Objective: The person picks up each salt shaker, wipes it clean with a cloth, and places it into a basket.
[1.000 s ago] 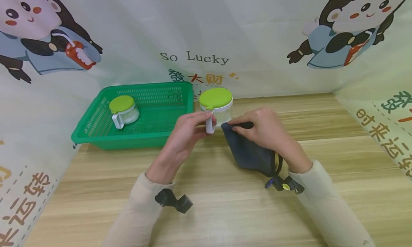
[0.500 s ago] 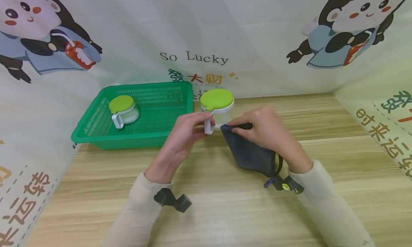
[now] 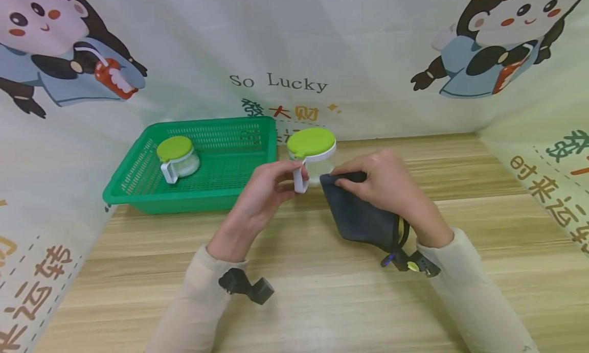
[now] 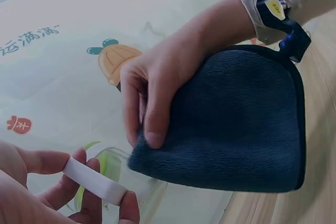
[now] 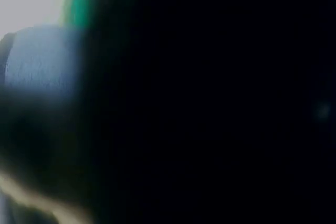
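A clear seasoning jar [image 3: 317, 168] with a green lid and a white handle [image 3: 301, 179] is held upright by my left hand [image 3: 259, 197]. In the left wrist view, the thumb and fingers close around that white handle [image 4: 94, 181]. My right hand [image 3: 388, 187] pinches one corner of a dark blue-grey plush cloth [image 3: 361, 217] just right of the jar. The rest of the cloth [image 4: 236, 124] hangs below the hand, its darker edging showing. In the right wrist view, dark cloth [image 5: 210, 103] blocks most of the picture.
To the left on the wooden table [image 3: 322, 302] stands a green plastic basket [image 3: 184, 204]. Inside it sits a second jar [image 3: 177, 154] with a green lid and white handle. A printed curtain [image 3: 368, 62] rises behind and along both sides.
The jar has shifted slightly right and toward me in my left hand. My right hand, after a small leftward move, has shifted right with the cloth, opening a little space beside the jar.
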A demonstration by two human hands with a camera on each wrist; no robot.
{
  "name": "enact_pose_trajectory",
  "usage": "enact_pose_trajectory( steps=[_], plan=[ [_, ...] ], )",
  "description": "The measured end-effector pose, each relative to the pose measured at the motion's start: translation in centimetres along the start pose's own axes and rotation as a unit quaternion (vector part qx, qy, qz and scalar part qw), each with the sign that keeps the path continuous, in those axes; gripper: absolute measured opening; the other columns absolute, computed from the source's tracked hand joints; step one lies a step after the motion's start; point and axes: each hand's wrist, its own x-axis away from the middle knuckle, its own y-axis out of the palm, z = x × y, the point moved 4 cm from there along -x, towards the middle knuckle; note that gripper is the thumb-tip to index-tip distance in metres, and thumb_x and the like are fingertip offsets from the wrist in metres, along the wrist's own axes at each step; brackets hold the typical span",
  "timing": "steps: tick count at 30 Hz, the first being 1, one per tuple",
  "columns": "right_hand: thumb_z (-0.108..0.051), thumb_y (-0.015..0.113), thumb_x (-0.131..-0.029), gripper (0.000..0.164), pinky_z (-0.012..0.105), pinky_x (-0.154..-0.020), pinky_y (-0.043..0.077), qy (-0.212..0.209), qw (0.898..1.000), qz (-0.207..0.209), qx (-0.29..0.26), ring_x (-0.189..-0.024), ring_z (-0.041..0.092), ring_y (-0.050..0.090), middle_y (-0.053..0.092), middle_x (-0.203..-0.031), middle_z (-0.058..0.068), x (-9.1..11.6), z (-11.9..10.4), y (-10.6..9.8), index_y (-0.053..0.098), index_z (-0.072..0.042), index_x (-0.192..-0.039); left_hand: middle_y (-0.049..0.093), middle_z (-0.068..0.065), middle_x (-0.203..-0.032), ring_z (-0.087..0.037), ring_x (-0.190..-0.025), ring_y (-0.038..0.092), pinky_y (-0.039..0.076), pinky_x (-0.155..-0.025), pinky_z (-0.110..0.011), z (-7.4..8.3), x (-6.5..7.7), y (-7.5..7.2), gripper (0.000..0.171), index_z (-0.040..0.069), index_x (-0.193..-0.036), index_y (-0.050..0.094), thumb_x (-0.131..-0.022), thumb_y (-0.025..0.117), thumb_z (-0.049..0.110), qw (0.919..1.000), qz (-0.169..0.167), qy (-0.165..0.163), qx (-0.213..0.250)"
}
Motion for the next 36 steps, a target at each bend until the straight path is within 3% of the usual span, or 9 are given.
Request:
enact_pose_trajectory(
  steps=[3, 10, 15, 18, 23, 26, 33, 36],
  plan=[
    [-0.026, 0.076, -0.082, 0.016, 0.028, -0.058, 0.048, 0.015, 1.0, -0.018, -0.001, -0.078, 0.01, 0.071, 0.076, -0.093, -0.005, 0.0, 0.2, 0.0, 0.078, -0.023, -0.098, 0.06, -0.005, -0.089, -0.024, -0.087, 0.057, 0.052, -0.084, -0.036, 0.0, 0.0, -0.1, 0.021, 0.005, -0.088, 0.064, -0.097, 0.056, 0.023, 0.9999, -0.003, -0.001, 0.012],
    [-0.025, 0.076, -0.082, 0.019, 0.035, -0.068, 0.055, 0.012, 0.999, 0.046, -0.02, -0.082, 0.015, 0.072, 0.076, -0.092, -0.002, 0.1, 0.4, -1.0, 0.077, -0.022, -0.101, 0.061, -0.004, -0.088, -0.023, -0.087, 0.057, 0.05, -0.086, -0.039, 0.0, 0.0, 0.0, 0.02, 0.005, -0.09, 0.064, -0.097, 0.056, 0.022, 1.0, 0.0, -0.001, 0.006],
    [-0.026, 0.076, -0.082, 0.017, 0.032, -0.069, 0.054, -0.013, 1.0, -0.004, -0.012, -0.083, 0.012, 0.072, 0.076, -0.092, -0.004, -0.1, 0.1, -0.4, 0.077, -0.023, -0.099, 0.06, -0.004, -0.088, -0.023, -0.086, 0.057, 0.052, -0.081, -0.035, 0.1, 0.1, -0.1, 0.021, 0.005, -0.089, 0.064, -0.096, 0.056, 0.022, 1.0, 0.002, -0.001, 0.009],
    [-0.024, 0.076, -0.082, 0.017, 0.033, -0.067, 0.054, -0.004, 1.0, -0.026, -0.012, -0.082, 0.013, 0.072, 0.076, -0.092, -0.003, 0.0, 0.4, -0.3, 0.078, -0.022, -0.098, 0.06, -0.004, -0.088, -0.023, -0.087, 0.057, 0.052, -0.08, -0.033, 0.2, 0.2, -0.1, 0.02, 0.005, -0.089, 0.064, -0.096, 0.056, 0.022, 0.9999, 0.003, -0.004, 0.013],
    [-0.024, 0.076, -0.082, 0.018, 0.033, -0.067, 0.053, 0.017, 0.999, 0.025, -0.015, -0.08, 0.015, 0.072, 0.076, -0.09, -0.002, 0.2, 1.2, -1.2, 0.078, -0.022, -0.099, 0.061, -0.004, -0.087, -0.023, -0.086, 0.057, 0.052, -0.079, -0.032, 0.1, 0.2, -0.1, 0.02, 0.003, -0.092, 0.063, -0.095, 0.056, 0.021, 0.9999, 0.002, -0.009, 0.004],
    [-0.026, 0.076, -0.082, 0.019, 0.032, -0.068, 0.053, 0.007, 0.999, 0.043, -0.016, -0.081, 0.013, 0.072, 0.076, -0.091, -0.003, 0.1, 1.1, -1.4, 0.077, -0.024, -0.101, 0.061, -0.004, -0.087, -0.023, -0.085, 0.057, 0.052, -0.078, -0.032, 0.1, 0.1, -0.2, 0.02, 0.003, -0.092, 0.064, -0.095, 0.056, 0.021, 1.0, 0.001, -0.008, -0.001],
    [-0.025, 0.075, -0.083, 0.017, 0.033, -0.07, 0.055, -0.02, 0.998, -0.046, -0.026, -0.084, 0.012, 0.072, 0.076, -0.093, -0.004, 0.0, 0.5, -0.2, 0.077, -0.023, -0.1, 0.06, -0.004, -0.086, -0.023, -0.086, 0.056, 0.051, -0.079, -0.033, 0.3, 0.2, -0.4, 0.019, 0.005, -0.088, 0.064, -0.095, 0.056, 0.021, 1.0, -0.003, -0.004, 0.005],
    [-0.022, 0.076, -0.082, 0.017, 0.033, -0.066, 0.054, -0.003, 0.999, -0.043, -0.02, -0.081, 0.013, 0.072, 0.076, -0.092, -0.003, 0.2, 0.9, -0.4, 0.078, -0.022, -0.099, 0.061, -0.004, -0.086, -0.023, -0.086, 0.055, 0.051, -0.079, -0.032, 0.4, 0.2, -0.5, 0.019, 0.005, -0.089, 0.064, -0.095, 0.056, 0.021, 1.0, -0.004, -0.004, 0.001]
  ],
)
